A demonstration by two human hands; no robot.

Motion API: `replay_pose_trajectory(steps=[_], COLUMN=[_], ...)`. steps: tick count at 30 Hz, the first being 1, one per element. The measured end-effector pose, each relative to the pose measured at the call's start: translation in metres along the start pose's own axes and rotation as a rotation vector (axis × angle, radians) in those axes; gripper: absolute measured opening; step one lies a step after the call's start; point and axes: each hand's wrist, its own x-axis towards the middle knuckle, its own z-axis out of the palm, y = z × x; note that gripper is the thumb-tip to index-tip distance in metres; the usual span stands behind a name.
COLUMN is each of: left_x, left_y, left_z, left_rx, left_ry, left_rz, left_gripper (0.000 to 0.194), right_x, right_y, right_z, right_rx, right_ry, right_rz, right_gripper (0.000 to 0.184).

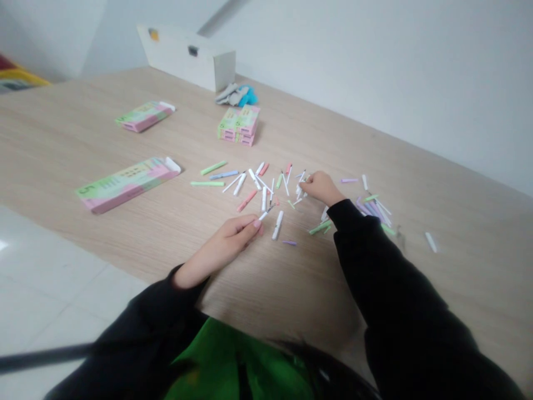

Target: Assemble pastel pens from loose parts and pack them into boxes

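Several loose pen parts (254, 186) in white, green, pink, blue and purple lie scattered across the middle of the wooden table (83, 139). My left hand (227, 239) pinches a thin white pen piece (263, 214) between thumb and fingers, just above the table. My right hand (320, 186) reaches further out, its fingers curled into the pile and closed around small white parts. A white barrel (277, 225) lies between the two hands. Both arms wear black sleeves.
A long pastel box (127, 183) lies open at the left. Another box (145, 115) sits further back, and a stack of boxes (239, 124) near a white wooden case (187, 55). A grey and blue cloth (235, 95) lies beside it. White floor shows at the lower left.
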Motion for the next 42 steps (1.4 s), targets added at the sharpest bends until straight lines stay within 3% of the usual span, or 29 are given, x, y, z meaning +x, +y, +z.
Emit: replay_pose_trajectory(steps=[5, 10, 16, 19, 22, 25, 29, 38, 42], left_x=[0.001, 0.0, 0.0, 0.0, 0.0, 0.0, -0.001, 0.001, 0.0], left_y=[0.001, 0.004, 0.006, 0.007, 0.009, 0.009, 0.008, 0.006, 0.008], left_z=[0.001, 0.002, 0.003, 0.004, 0.004, 0.004, 0.005, 0.006, 0.008], left_rx=[0.049, 0.06, 0.069, 0.06, 0.053, 0.037, -0.01, 0.004, -0.059], left_ry=[0.001, -0.001, 0.005, -0.004, -0.026, -0.051, -0.082, -0.084, -0.116], left_rz=[0.021, 0.018, 0.014, 0.017, 0.018, 0.039, 0.039, 0.02, 0.037], left_gripper=[0.04, 0.039, 0.037, 0.037, 0.037, 0.038, 0.04, 0.04, 0.03], right_x=[0.013, 0.016, 0.003, -0.022, -0.062, -0.1, -0.125, -0.133, -0.14], right_y=[-0.009, -0.012, -0.019, -0.028, -0.038, -0.044, -0.044, -0.05, -0.048], right_z=[0.009, 0.014, -0.001, -0.021, -0.042, -0.052, -0.046, -0.028, -0.015], right_rx=[-0.089, -0.121, -0.1, 0.14, 0.632, 0.866, 0.955, 0.98, 0.967], right_ry=[0.011, -0.006, 0.059, 0.08, 0.06, 0.055, 0.04, -0.044, -0.137], right_rz=[0.048, 0.081, 0.074, 0.03, -0.138, -0.27, -0.348, -0.369, -0.402], right_gripper=[0.041, 0.042, 0.035, 0.026, 0.025, 0.02, 0.015, 0.018, 0.02])
